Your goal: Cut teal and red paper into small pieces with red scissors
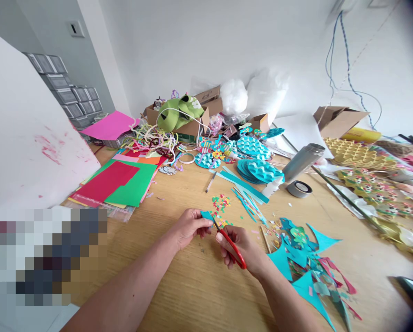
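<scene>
Pinched in my left hand (190,229) is a small piece of blue paper (205,215), its edge sticking out past the fingertips. My right hand (239,244) grips red-handled scissors (231,244), with the blades reaching to the blue paper beside my left fingers. Just beyond both hands lies a scatter of small colored paper bits (221,203). Narrow blue paper strips (246,203) rest further right on the table. Off to the right of my right hand sits a heap of blue and red paper scraps (301,258).
Colored paper sheets (109,182) are stacked at left. A silver thermos (302,162), its lid (299,188) and a white glue bottle (273,187) stand right of center. Round wavy blue pieces (258,171) are piled behind. Cardboard boxes (206,103) and yellow egg trays (358,154) line the back and right.
</scene>
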Demonstrator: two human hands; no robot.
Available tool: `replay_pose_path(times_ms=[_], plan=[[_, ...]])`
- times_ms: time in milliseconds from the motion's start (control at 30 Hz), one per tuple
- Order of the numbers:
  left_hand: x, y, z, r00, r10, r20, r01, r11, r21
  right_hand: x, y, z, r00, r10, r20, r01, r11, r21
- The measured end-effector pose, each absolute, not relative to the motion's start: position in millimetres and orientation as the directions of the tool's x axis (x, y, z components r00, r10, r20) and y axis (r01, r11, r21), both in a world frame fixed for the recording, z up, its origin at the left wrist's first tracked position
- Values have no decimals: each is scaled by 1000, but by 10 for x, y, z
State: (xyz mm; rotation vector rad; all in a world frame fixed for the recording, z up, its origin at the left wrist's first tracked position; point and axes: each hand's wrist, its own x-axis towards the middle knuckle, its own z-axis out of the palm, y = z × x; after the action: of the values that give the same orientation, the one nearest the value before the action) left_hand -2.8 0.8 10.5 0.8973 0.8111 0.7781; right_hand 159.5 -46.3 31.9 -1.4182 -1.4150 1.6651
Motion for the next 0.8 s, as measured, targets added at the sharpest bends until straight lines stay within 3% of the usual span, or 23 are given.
replay_pose_path(times_ms=[800], plan=[[-38, 26, 71, 473, 838, -272, -252, 425, 870, 1592, -461, 323, -303, 872, -385, 242, -320, -916]])
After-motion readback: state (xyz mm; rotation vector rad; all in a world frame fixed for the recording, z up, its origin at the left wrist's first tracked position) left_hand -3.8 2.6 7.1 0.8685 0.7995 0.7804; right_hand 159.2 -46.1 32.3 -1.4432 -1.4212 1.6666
